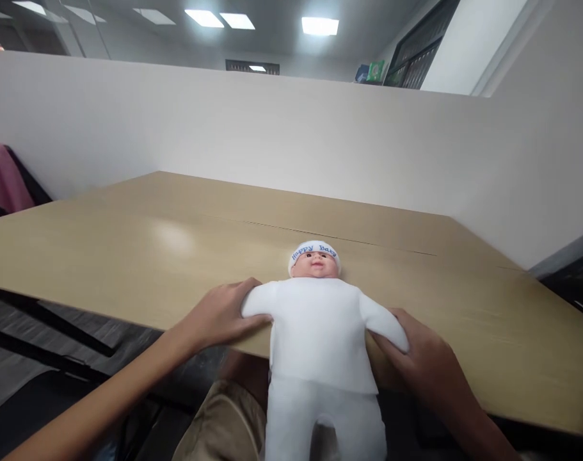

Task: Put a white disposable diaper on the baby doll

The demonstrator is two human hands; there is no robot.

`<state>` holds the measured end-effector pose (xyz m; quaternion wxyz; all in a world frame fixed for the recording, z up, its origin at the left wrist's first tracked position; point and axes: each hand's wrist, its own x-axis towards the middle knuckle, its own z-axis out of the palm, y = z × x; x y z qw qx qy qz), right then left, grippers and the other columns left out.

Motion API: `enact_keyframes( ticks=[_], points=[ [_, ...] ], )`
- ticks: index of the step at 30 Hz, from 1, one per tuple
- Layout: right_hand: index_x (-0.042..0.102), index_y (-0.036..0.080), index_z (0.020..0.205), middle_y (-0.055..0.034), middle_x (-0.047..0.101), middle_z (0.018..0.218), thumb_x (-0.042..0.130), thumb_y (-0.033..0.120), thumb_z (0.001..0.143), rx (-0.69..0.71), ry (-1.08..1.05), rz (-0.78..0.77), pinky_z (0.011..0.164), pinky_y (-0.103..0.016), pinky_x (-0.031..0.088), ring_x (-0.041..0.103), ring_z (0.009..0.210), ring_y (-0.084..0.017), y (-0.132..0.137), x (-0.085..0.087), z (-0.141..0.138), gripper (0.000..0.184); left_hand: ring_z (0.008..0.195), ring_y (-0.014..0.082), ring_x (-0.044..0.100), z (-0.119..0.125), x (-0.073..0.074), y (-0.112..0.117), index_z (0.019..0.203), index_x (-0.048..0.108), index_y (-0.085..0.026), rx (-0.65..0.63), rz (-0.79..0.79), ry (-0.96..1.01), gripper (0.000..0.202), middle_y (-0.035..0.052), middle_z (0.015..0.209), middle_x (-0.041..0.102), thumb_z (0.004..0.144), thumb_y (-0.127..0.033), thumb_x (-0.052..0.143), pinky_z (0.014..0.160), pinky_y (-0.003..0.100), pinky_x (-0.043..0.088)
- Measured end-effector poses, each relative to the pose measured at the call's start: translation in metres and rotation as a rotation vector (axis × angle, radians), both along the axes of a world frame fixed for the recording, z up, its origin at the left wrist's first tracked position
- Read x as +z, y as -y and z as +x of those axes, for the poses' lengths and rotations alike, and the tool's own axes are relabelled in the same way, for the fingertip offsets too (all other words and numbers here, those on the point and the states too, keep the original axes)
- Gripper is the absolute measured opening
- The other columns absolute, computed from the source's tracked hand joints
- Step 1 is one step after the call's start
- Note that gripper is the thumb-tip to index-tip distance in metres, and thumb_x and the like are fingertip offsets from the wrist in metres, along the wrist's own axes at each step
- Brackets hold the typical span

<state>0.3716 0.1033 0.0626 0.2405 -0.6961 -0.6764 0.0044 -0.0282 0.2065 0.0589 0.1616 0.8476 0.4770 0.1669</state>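
Observation:
A baby doll [322, 333] in a plain white top and trousers lies face up, its head on the table and its legs hanging past the near edge. Blue letters reading "Happy Baby" run across its white cap. My left hand [226, 314] is closed around the doll's arm on the left side of the view, thumb above and fingers below. On the other side, my right hand [418, 352] grips the doll's other arm near its end. Some of the fingers of my right hand are hidden behind the sleeve.
The wooden table [151, 256] spreads out ahead, with thin seams across it. A white partition wall [272, 128] stands behind it. Pink cloth [7, 179] hangs at the far left. Below the table are dark metal legs [51, 320] and a black chair seat [32, 410].

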Motion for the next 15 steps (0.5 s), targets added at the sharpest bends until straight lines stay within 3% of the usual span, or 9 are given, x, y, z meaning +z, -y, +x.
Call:
enact_keyframes(
  ticks=[7, 15],
  points=[
    [0.077, 0.035, 0.116, -0.0052, 0.086, 0.108, 0.059, 0.062, 0.102, 0.089, -0.027, 0.009, 0.089, -0.050, 0.057, 0.078, 0.099, -0.036, -0.040, -0.020, 0.022, 0.036, 0.095, 0.0329, 0.073, -0.009, -0.016, -0.031, 0.112, 0.067, -0.024, 0.049, 0.067, -0.059, 0.060, 0.0107, 0.103, 0.078, 0.103, -0.081, 0.053, 0.080, 0.040, 0.048],
    [0.072, 0.030, 0.133, -0.0081, 0.082, 0.130, 0.055, 0.066, 0.107, 0.094, -0.057, 0.032, 0.091, -0.047, 0.058, 0.076, 0.114, -0.036, -0.128, -0.026, 0.031, 0.047, 0.099, 0.0338, 0.073, 0.010, -0.013, -0.129, 0.112, 0.067, -0.023, 0.096, 0.067, -0.021, 0.068, 0.0102, 0.108, 0.080, 0.096, -0.089, 0.057, 0.078, 0.039, 0.050]
  ],
)
